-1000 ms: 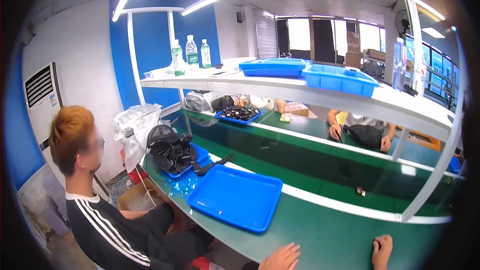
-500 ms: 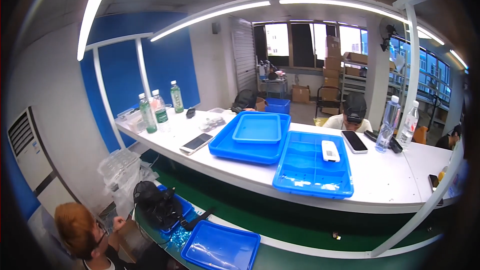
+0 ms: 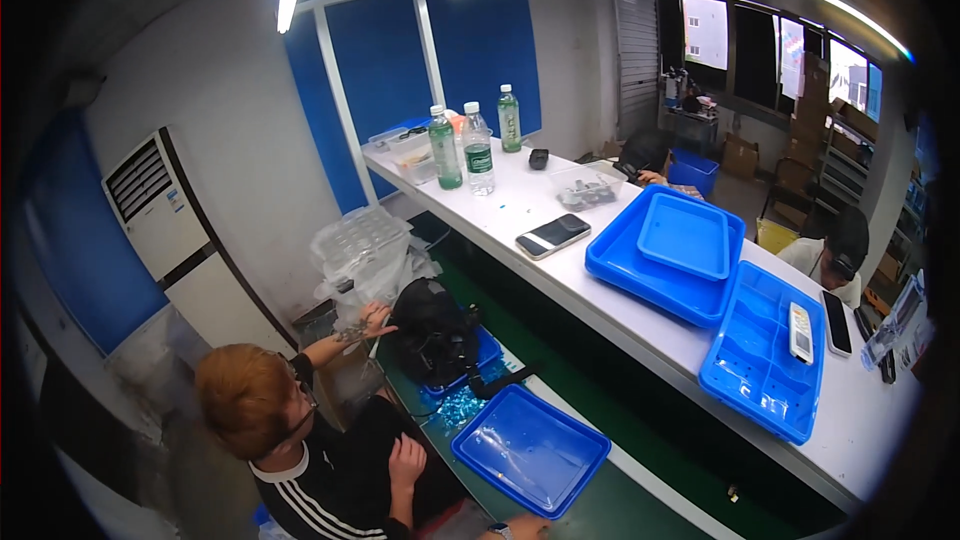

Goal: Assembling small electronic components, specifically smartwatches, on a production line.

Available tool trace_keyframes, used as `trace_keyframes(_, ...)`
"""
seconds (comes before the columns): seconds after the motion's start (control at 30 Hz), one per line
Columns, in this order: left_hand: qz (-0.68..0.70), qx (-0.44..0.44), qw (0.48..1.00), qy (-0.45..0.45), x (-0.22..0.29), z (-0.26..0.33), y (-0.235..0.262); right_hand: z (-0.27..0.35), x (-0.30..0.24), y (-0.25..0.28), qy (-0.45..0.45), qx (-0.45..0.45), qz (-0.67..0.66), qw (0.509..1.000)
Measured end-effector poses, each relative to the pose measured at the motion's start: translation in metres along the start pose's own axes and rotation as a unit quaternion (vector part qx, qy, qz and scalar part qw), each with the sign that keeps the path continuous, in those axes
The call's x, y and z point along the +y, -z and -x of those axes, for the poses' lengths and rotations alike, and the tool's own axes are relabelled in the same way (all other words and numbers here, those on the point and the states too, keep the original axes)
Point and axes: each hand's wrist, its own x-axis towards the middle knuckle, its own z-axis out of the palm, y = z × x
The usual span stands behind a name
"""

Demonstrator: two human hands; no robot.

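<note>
My left hand [image 3: 527,526] just enters at the lower edge, with a watch at its wrist. It is close to the near edge of an empty blue tray [image 3: 533,450] on the green bench; whether it touches is unclear. Its fingers are cut off by the picture's edge. My right hand is out of view. Beyond the tray lie blue glittery bits [image 3: 460,408] and a black backpack [image 3: 430,335] in another blue tray.
A seated co-worker [image 3: 320,440] is at my left, one arm reaching toward the backpack. The raised white shelf [image 3: 500,215] carries bottles [image 3: 478,155], a phone [image 3: 554,236], stacked blue trays [image 3: 665,255] and a divided tray [image 3: 765,350] holding a white device. Another person [image 3: 835,255] sits beyond.
My view has swung left and tilted, so the shelf and trays sit farther right. My left hand has come into the lower edge. The co-worker shows more fully, an arm stretched toward the backpack.
</note>
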Motion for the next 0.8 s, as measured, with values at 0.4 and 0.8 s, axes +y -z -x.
trace_keyframes(0.4,0.067,0.065,0.993,0.074,-0.071,0.041,0.013,-0.016,0.021,-0.012,-0.002,0.046,0.017,0.999)
trace_keyframes(0.8,-0.044,-0.002,0.998,0.044,-0.045,0.013,0.004,-0.019,0.052,-0.041,0.017,0.047,0.074,0.996)
